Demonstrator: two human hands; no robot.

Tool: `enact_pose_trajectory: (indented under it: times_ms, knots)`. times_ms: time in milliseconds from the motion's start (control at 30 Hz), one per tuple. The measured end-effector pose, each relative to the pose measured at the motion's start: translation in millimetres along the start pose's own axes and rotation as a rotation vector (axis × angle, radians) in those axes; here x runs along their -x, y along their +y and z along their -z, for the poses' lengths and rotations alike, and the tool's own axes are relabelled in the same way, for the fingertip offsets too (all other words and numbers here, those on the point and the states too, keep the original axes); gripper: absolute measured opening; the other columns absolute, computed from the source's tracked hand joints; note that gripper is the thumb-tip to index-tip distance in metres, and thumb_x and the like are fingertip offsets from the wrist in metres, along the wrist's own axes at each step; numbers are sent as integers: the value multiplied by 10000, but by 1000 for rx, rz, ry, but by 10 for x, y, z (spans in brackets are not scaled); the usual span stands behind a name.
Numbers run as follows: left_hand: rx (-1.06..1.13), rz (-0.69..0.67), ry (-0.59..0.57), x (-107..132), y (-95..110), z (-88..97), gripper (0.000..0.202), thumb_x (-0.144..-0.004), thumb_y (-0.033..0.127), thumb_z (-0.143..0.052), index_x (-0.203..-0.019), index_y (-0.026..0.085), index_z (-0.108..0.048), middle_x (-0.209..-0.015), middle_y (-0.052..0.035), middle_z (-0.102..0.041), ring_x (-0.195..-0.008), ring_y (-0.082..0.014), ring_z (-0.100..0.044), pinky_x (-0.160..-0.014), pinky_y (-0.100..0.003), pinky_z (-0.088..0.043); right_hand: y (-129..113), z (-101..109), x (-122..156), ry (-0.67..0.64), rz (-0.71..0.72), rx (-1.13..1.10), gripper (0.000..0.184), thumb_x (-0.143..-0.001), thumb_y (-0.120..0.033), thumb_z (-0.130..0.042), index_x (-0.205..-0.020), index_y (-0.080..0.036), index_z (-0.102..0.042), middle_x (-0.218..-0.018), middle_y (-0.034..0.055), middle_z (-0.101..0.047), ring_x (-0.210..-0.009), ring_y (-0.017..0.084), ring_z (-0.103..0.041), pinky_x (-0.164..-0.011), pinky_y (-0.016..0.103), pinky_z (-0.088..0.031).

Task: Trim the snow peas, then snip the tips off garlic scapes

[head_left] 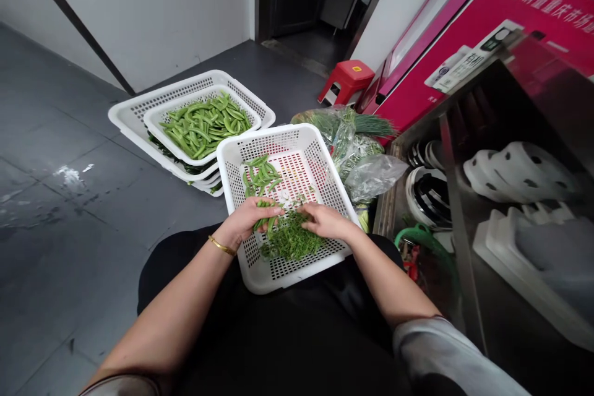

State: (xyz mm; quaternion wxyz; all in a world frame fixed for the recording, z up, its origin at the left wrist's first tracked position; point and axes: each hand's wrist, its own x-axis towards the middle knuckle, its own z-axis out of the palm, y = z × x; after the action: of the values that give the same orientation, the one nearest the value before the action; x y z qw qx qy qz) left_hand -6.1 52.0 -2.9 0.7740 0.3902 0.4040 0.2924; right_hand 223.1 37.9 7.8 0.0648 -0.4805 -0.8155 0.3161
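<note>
A white perforated basket (283, 136) rests across my lap. My left hand (253, 218) is closed round several green pods (266, 213) that look like pea pods, over the basket's middle. Beyond it, a small heap of the same pods (262, 173) lies on the basket floor. My right hand (322, 221) is held palm inward with bent, slightly parted fingers, and nothing shows between them. Its fingertips are at the far edge of a pile of thin green trimmings (294, 238), which covers the near part of the basket.
Left of the basket, a smaller basket full of green pods (204, 124) sits on stacked white baskets (127, 112). Bagged greens (359, 151) and a red stool (348, 79) stand to the right. A metal shelf (457, 223) with white containers (520, 167) borders my right side.
</note>
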Motion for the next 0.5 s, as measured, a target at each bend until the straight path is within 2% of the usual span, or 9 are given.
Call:
enact_pose_trajectory:
  times_ms: [67,133,233,367,433,500]
  knots:
    - [-28,5,-38,5,-3,-8,227,-631,320,-786,-719,124,-714,-518,-23,-601,-347,-56,-437,-311,-162,-279,-94,45,-27,109,54,-123,143,-872,-275,-524,-952,-175,-590,-819,23,-631,-711,137,-571,-666,245,-419]
    - [-35,19,-77,4,-24,-36,225,-635,321,-781,-723,125,-715,-510,-19,-599,-345,-57,-439,-312,-164,-283,-217,61,-81,176,145,-161,198,-923,-292,-437,-828,-188,-576,-734,2,-604,-686,128,-556,-663,236,-410]
    - [45,48,-75,-20,-94,-110,228,-633,322,-777,-710,121,-702,-500,-16,-591,-348,-61,-447,-311,-166,-281,-336,-3,-180,268,202,24,258,-918,-260,-419,-698,-194,-536,-683,12,-575,-681,139,-536,-660,242,-391]
    - [277,54,98,-90,-175,-180,246,-578,286,-806,-653,129,-632,-542,-9,-600,-365,-62,-455,-311,-169,-278,-310,-152,-209,406,100,278,218,-900,-254,-413,-747,-181,-550,-725,59,-592,-671,166,-527,-649,272,-379]
    - [336,-8,199,-118,-163,-159,267,-563,269,-815,-653,136,-602,-574,-4,-612,-379,-60,-461,-312,-167,-278,-252,-161,-155,457,71,238,212,-890,-252,-415,-729,-185,-534,-707,54,-585,-647,161,-521,-641,272,-381]
    - [318,-107,283,-125,-119,-115,284,-573,276,-815,-649,142,-576,-567,4,-605,-382,-60,-463,-311,-167,-280,-200,-113,-81,469,53,96,235,-884,-253,-420,-667,-201,-490,-643,23,-554,-608,144,-508,-626,258,-383]
